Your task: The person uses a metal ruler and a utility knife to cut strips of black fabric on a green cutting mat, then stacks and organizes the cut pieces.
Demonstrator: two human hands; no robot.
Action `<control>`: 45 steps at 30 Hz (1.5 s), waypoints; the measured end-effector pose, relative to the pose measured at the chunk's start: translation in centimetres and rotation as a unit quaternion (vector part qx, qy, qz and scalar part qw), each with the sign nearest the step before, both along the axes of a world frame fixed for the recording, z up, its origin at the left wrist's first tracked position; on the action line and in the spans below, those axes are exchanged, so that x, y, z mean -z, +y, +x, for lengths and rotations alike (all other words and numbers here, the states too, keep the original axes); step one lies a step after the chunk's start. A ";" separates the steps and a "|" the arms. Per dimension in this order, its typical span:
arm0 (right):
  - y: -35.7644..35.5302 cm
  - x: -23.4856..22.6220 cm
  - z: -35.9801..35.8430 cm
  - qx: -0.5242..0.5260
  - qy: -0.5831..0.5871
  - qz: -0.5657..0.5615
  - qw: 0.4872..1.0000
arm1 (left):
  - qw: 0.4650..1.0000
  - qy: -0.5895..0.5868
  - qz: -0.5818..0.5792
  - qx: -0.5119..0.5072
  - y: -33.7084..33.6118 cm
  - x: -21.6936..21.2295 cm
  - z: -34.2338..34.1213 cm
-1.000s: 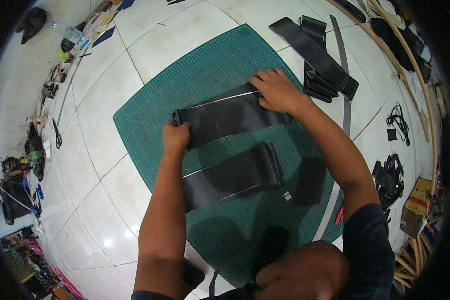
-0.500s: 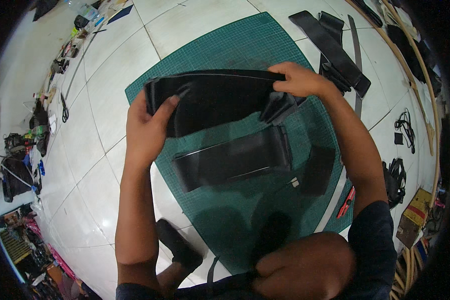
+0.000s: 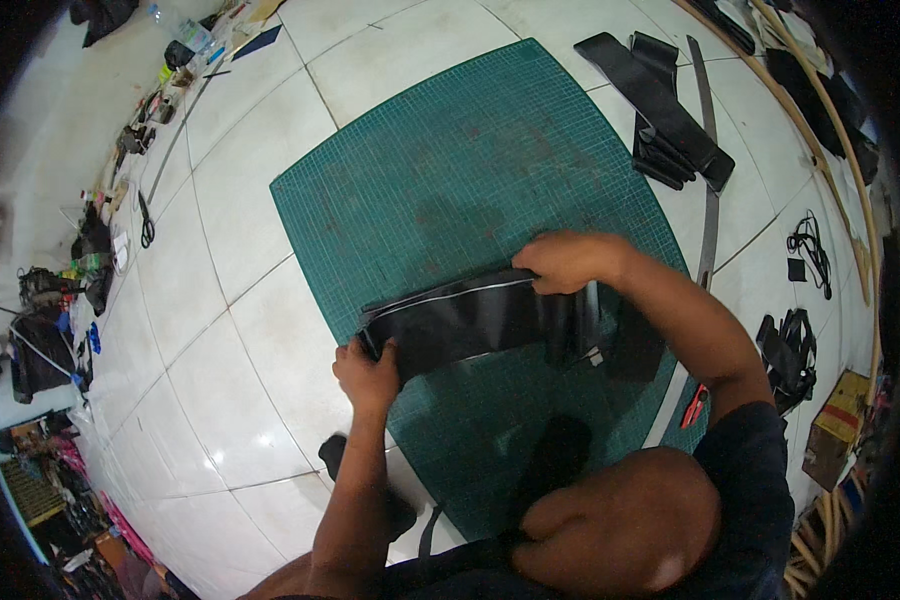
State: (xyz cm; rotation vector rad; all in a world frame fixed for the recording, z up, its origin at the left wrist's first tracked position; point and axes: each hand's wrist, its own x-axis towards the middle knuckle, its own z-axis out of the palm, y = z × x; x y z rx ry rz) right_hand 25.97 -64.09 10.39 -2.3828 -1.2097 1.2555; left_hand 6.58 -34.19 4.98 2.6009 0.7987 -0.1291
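Note:
Both hands grip a long, folded strip of black leather-like material (image 3: 460,330) lying over the green cutting mat (image 3: 420,170). My left hand (image 3: 367,378) is closed on its left end, with the thumb on top. At the upper right edge my right hand (image 3: 575,262) pinches the strip; some of those fingers are hidden. A pale line runs along the upper fold. The second folded strip seen earlier on the mat is now covered, and I cannot tell the layers apart. Right of the strip lies a dark flat piece (image 3: 638,345), partly under my right forearm.
A red cutter knife (image 3: 696,405) lies beside a metal ruler (image 3: 668,405) at the mat's right edge. More black strips (image 3: 660,105) and a long grey strip (image 3: 708,120) rest on the tiles at upper right. Scissors (image 3: 146,220) and clutter line the left wall.
Both hands have brought the held strip down and nearer to me, from the upper part of the mat onto the place of the other folded strip, which it now covers.

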 end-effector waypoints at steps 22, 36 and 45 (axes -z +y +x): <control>3.0 1.2 -3.2 0.074 -0.218 0.171 0.958 | 0.987 -0.111 -0.118 0.012 -2.4 -1.2 0.8; 7.3 -5.8 -5.1 0.303 0.198 0.539 0.761 | 0.840 -0.375 -0.388 0.064 -3.7 -13.8 5.5; 6.4 -7.5 -5.6 0.451 0.199 0.657 0.570 | 0.867 -0.232 -0.413 0.154 -5.1 -13.5 6.6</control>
